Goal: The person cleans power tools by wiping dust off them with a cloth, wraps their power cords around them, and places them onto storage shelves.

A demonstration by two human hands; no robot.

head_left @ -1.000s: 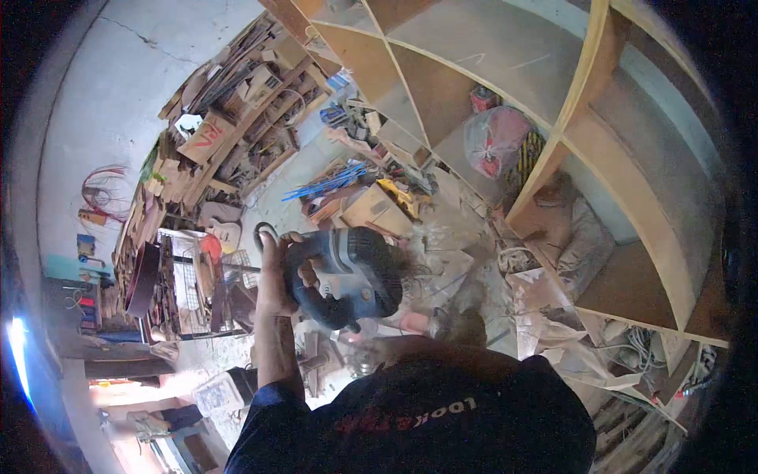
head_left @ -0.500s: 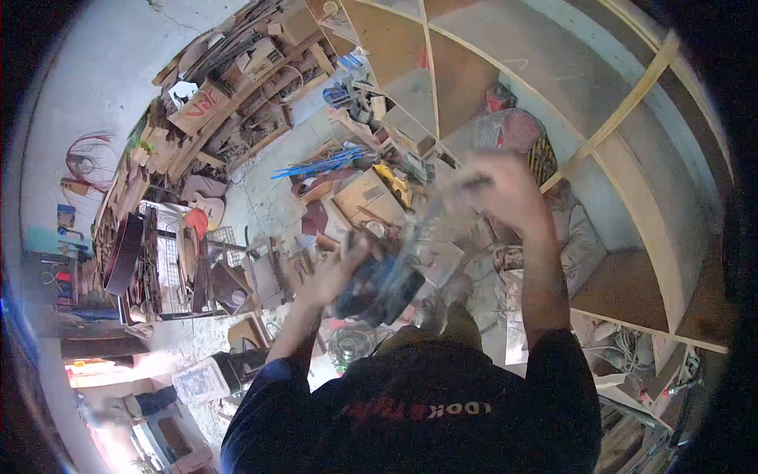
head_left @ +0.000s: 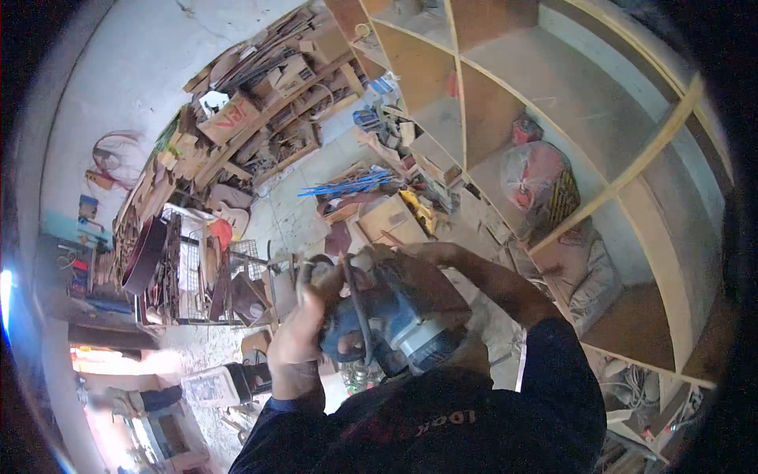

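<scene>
A blue power tool (head_left: 391, 296) with a grey-silver housing is held up close in front of my chest; its exact kind is unclear. A dark cord (head_left: 354, 304) loops over its left part. My left hand (head_left: 298, 330) grips the left side, fingers curled around it. My right hand (head_left: 430, 254) reaches across the far side, its fingers bent against the tool and partly hidden and blurred.
Wooden shelving (head_left: 462, 95) rises on the right, with a plastic-wrapped red bundle (head_left: 533, 178) on it. Ahead lie a cardboard box (head_left: 391, 221), blue strips (head_left: 343, 186) and wood scraps. A wire rack (head_left: 189, 272) stands left. Another person (head_left: 130, 403) is at lower left.
My right hand has come down and left from its raised spot onto the tool. The tool has turned and sits higher, and my left hand has closed in on it. The view has shifted.
</scene>
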